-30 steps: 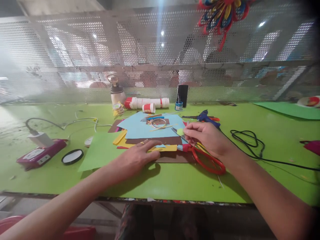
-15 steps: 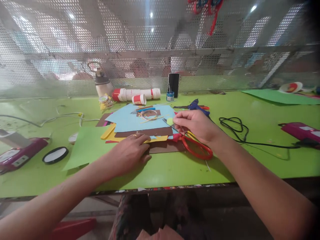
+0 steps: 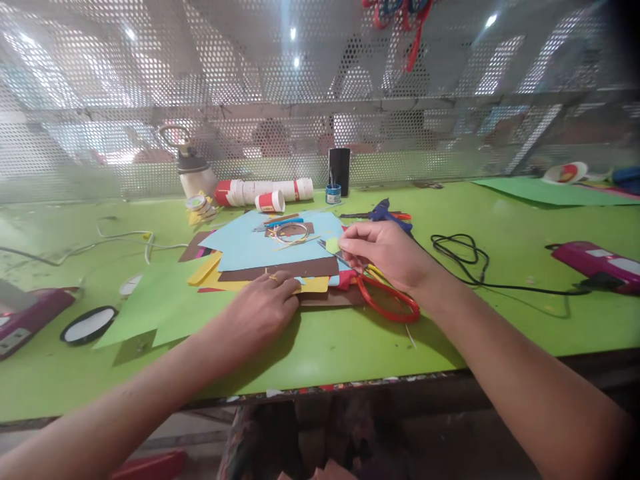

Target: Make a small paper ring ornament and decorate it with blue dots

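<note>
My right hand (image 3: 385, 257) is closed in a pinch at the right end of the paper stack. A small yellow-green paper piece (image 3: 332, 246) shows at its fingertips. Under that hand lie red-handled scissors (image 3: 387, 301), their blades pointing left over the sheets. My left hand (image 3: 267, 300) rests palm down at the stack's near edge, its fingers laid on a yellow sheet (image 3: 314, 285) and a dark brown sheet (image 3: 280, 269); the thumb is hidden. On top is a light blue sheet (image 3: 240, 247), bearing a blue pen-like tool (image 3: 287, 222) and a thin wire ring (image 3: 293, 233).
A blue glue gun (image 3: 385, 212) with a black cord (image 3: 480, 280) sits right of the stack. Behind stand paper cups (image 3: 270, 201), a bottle (image 3: 196, 177) and a phone (image 3: 339, 170). Green paper (image 3: 165, 300), a black-rimmed disc (image 3: 89, 325) and a power strip (image 3: 35, 313) lie left.
The view has shifted slightly, so most things appear further left. My left hand's fingers have drawn closer together on the stack's edge. My right hand keeps its pinch beside the green piece.
</note>
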{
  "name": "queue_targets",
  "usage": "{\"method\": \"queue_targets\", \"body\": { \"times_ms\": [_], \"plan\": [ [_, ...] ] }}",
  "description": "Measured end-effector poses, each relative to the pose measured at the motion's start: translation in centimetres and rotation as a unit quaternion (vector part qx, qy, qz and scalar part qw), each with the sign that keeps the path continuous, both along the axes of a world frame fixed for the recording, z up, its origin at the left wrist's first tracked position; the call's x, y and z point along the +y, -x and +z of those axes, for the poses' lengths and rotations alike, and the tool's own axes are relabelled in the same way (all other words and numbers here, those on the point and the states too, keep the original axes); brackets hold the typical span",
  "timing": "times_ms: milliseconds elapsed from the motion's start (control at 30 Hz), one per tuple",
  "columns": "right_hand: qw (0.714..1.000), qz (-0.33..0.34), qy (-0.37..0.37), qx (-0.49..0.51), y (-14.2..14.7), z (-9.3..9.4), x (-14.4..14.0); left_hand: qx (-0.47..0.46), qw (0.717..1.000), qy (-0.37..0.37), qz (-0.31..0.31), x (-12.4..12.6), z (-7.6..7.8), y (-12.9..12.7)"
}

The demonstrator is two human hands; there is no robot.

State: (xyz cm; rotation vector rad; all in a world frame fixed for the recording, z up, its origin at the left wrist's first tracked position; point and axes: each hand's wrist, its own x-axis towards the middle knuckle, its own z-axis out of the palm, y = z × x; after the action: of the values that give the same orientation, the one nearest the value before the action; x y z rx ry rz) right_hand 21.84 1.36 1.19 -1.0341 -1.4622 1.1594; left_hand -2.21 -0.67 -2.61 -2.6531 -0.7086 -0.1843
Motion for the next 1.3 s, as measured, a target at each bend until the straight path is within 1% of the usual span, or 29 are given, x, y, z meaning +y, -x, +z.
{"method": "queue_targets", "body": {
  "times_ms": [100, 167, 233, 300, 367, 433, 533, 667, 767, 900, 1033, 1167, 1300],
  "plan": [
    [1.0, 0.0, -0.002, -0.003, 0.0, 0.0, 0.0, -0.039, 0.998, 0.041, 0.016, -0.6, 0.4, -0.3],
    [1.0, -0.001, -0.003, -0.003, 0.0, 0.1, 0.0, -0.048, 0.995, 0.086, 0.031, -0.6, 1.1, -0.4],
    [1.0, -0.003, -0.004, -0.002, 0.0, 0.1, 0.0, -0.041, 0.991, 0.118, 0.055, -0.1, 2.0, -0.6],
    [1.0, -0.005, -0.004, -0.001, 0.0, 0.1, 0.0, -0.04, 0.988, 0.11, 0.097, 1.1, 2.7, -0.9],
    [1.0, -0.008, -0.004, 0.001, 0.1, 0.0, 0.1, -0.034, 0.99, 0.09, 0.104, 2.7, 3.0, -1.5],
    [1.0, -0.011, -0.003, 0.004, 0.1, -0.1, 0.2, -0.015, 0.993, 0.075, 0.087, 4.1, 2.9, -2.3],
    [1.0, -0.014, -0.001, 0.008, 0.1, -0.2, 0.3, 0.024, 0.997, 0.057, 0.054, 5.6, 2.1, -3.5],
    [1.0, -0.011, 0.0, 0.013, 0.2, 0.0, 0.2, 0.051, 0.997, 0.031, 0.045, 6.2, 1.0, -4.2],
    [1.0, -0.007, 0.0, 0.015, 0.2, 0.2, 0.0, 0.049, 0.997, 0.025, 0.054, 6.1, 0.8, -4.3],
    [1.0, -0.007, 0.002, 0.023, 0.1, 0.3, -0.1, 0.008, 0.995, 0.03, 0.099, 6.0, 1.5, -4.1],
    [0.999, -0.008, 0.013, 0.035, 0.0, 0.4, 0.0, -0.044, 0.988, 0.061, 0.134, 6.0, 2.5, -3.4],
    [0.999, -0.016, 0.021, 0.048, -0.1, 0.4, 0.2, -0.099, 0.979, 0.109, 0.142, 6.0, 3.2, -2.5],
    [0.998, -0.029, 0.025, 0.057, -0.1, 0.4, 0.2, -0.147, 0.968, 0.149, 0.14, 6.1, 3.5, -1.7]
  ]
}}
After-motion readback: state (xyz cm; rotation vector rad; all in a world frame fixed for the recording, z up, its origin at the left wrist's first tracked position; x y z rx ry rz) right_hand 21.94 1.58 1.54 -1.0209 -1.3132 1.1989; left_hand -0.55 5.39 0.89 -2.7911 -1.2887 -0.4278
